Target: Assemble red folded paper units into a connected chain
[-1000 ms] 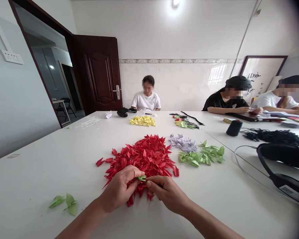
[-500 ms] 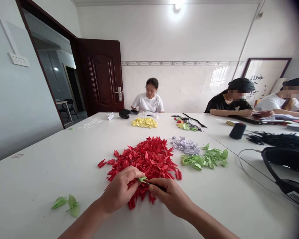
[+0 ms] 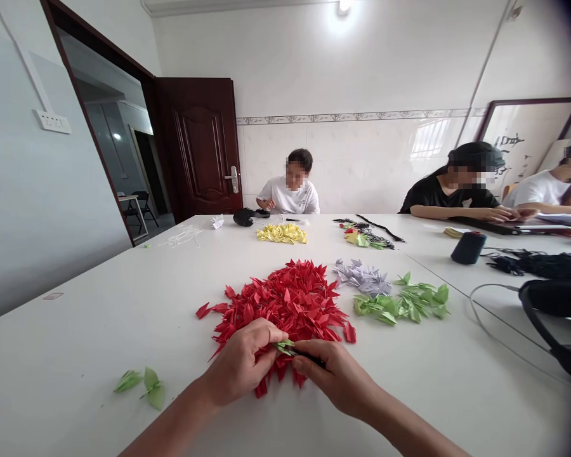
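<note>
a green fold pinched between both hands

we are at a white table (image 3: 99,317), both hands low in the view and nearly meeting. our left hand (image 3: 245,365) is curled, its thumb and fingertips closed on a small green folded piece (image 3: 284,347). our right hand (image 3: 335,374) comes in from the other side, fingers pinched on a thin dark stick (image 3: 309,360) whose end lies against the green piece – whether the stick goes into the fold we cannot tell. the green piece sits between the two hands, just over the near edge of the red pile (image 3: 285,298), a broad heap of red folded paper points.

beyond the red pile to the right lie a small lilac pile (image 3: 361,276) and, just beside it, a green pile (image 3: 402,303). further up the table is a yellow pile (image 3: 282,233). two loose green pieces (image 3: 143,384) lie well apart from the hands, to the left. at the right edge rests a black headset (image 3: 552,304) with its cable, and a dark cylinder (image 3: 467,247) stands behind it.

a person in a white shirt (image 3: 290,197) sits at the far end, near a dark wooden door (image 3: 200,146) – two more people sit along the right side.
</note>
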`<state>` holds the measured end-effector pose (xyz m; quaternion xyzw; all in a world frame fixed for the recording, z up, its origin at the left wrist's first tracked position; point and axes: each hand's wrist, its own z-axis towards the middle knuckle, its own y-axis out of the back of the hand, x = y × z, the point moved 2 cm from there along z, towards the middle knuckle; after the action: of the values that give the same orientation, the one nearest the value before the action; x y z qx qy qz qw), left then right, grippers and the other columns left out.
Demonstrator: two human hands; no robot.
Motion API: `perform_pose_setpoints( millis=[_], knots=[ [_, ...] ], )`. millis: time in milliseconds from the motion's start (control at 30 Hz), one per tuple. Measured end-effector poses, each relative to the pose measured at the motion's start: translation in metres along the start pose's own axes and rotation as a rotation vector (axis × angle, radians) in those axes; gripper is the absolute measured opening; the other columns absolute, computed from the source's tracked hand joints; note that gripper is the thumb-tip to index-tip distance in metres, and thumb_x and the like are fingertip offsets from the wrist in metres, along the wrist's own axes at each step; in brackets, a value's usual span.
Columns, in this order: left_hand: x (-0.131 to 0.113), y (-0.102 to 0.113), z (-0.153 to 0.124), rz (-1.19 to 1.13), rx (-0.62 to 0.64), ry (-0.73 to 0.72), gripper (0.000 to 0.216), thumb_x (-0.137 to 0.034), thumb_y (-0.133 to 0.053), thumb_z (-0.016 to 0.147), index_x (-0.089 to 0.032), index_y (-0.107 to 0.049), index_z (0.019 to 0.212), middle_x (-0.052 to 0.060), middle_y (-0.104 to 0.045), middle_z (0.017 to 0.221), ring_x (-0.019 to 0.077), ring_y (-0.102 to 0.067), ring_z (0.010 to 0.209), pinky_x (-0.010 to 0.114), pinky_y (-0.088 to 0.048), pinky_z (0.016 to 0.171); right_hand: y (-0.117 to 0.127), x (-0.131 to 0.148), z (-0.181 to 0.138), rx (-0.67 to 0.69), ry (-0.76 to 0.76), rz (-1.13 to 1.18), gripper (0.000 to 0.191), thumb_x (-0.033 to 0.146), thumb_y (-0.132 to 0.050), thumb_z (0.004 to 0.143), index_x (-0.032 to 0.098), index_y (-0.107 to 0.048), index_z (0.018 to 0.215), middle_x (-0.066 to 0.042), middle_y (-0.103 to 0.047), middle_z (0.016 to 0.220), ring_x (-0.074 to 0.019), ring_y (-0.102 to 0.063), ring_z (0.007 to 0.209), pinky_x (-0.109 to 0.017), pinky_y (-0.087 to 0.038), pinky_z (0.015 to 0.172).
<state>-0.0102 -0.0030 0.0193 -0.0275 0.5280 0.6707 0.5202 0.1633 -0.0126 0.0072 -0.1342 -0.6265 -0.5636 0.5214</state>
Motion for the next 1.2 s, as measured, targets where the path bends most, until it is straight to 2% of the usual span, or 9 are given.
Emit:
perform_pose_setpoints(
  millis=[267,500,667,1200],
  knots=[
    [0.0026,-0.0001,-0.0008,0.001,-0.001,0.024,0.026,-0.011,-0.043,0.080,-0.021,-0.058,0.098,0.003,-0.058,0.092,0.0113,-0.056,0.084,0.023,-0.047,0.075,0.0002,-0.0010,0.0008,-0.025,0.011,-0.048,0.024,0.031,-0.042,0.086,0.017,-0.059,0.076,0.002,-0.049,0.063,-0.0087,-0.036,0.056,-0.019,-0.028,0.051],
    [0.0016,-0.0003,-0.0005,-0.018,0.013,0.034,0.024,-0.012,-0.044,0.080,-0.021,-0.059,0.096,0.003,-0.058,0.089,0.0116,-0.056,0.082,0.023,-0.047,0.073,0.0009,0.0002,0.0001,-0.058,0.039,-0.121,0.026,0.032,-0.043,0.086,0.018,-0.064,0.088,-0.003,-0.062,0.075,-0.0131,-0.051,0.066,-0.021,-0.036,0.060],
    [0.0000,0.0001,-0.0006,-0.014,0.017,0.037,0.024,-0.013,-0.044,0.080,-0.021,-0.060,0.096,0.004,-0.059,0.088,0.0124,-0.055,0.081,0.024,-0.047,0.073,0.0010,-0.0001,-0.0004,-0.058,0.061,-0.144,0.025,0.030,-0.043,0.086,0.019,-0.064,0.094,-0.004,-0.064,0.079,-0.0141,-0.054,0.069,-0.022,-0.038,0.062],
    [-0.0005,0.0006,0.0004,-0.009,0.013,0.042,0.024,-0.015,-0.044,0.081,-0.021,-0.060,0.097,0.004,-0.059,0.088,0.0127,-0.056,0.081,0.024,-0.048,0.073,0.0033,0.0015,-0.0017,-0.072,0.093,-0.147,0.022,0.027,-0.045,0.086,0.020,-0.064,0.092,-0.004,-0.066,0.086,-0.0154,-0.057,0.075,-0.023,-0.040,0.067]
  ],
)
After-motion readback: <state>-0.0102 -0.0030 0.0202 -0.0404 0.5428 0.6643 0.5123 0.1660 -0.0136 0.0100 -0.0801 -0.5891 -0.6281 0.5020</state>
